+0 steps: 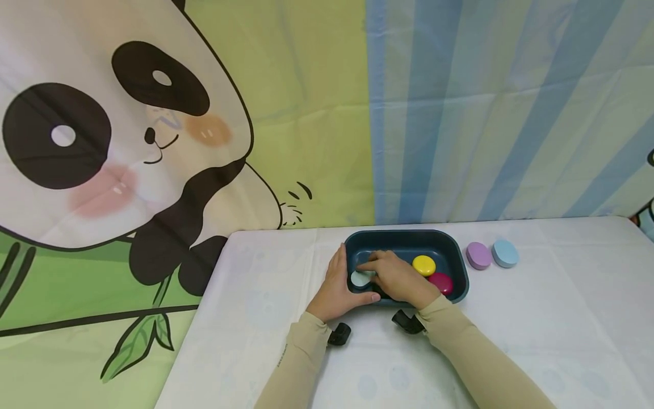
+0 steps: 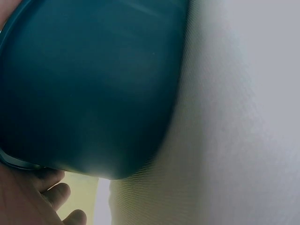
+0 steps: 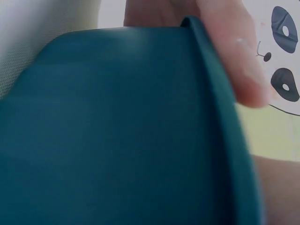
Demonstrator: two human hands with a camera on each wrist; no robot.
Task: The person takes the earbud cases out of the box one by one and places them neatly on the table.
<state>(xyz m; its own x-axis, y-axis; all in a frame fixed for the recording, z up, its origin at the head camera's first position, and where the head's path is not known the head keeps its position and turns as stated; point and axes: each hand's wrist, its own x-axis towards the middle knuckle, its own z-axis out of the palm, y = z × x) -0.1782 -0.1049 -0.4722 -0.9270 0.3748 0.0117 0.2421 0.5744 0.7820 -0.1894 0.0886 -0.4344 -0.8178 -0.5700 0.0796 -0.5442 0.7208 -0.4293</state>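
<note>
- Bracing the dark blue tray (image 1: 398, 241), the left hand (image 1: 337, 292) lies spread at its left end, thumb along the near rim; if that hold slackens, a push from inside could slide the tray over the desk (image 1: 562, 301).
- The right hand (image 1: 401, 278) reaches in over the near rim, fingers at the pale disc (image 1: 360, 279) in the tray's left end. Whether they pinch it or only touch it, I cannot tell; a loose fingertip hold could let it slip or tip.
- The yellow disc (image 1: 424, 265) and crimson disc (image 1: 441, 283) sit in the right part, close to the right wrist; a careless pull back could knock them.
- The black wrist device (image 1: 408, 322) is near the tray's near side and could catch the rim.
- On the desk, the purple disc (image 1: 478, 255) and light blue disc (image 1: 505, 253) stand right of the tray; a tray shoved rightward could bump the purple one first.
</note>
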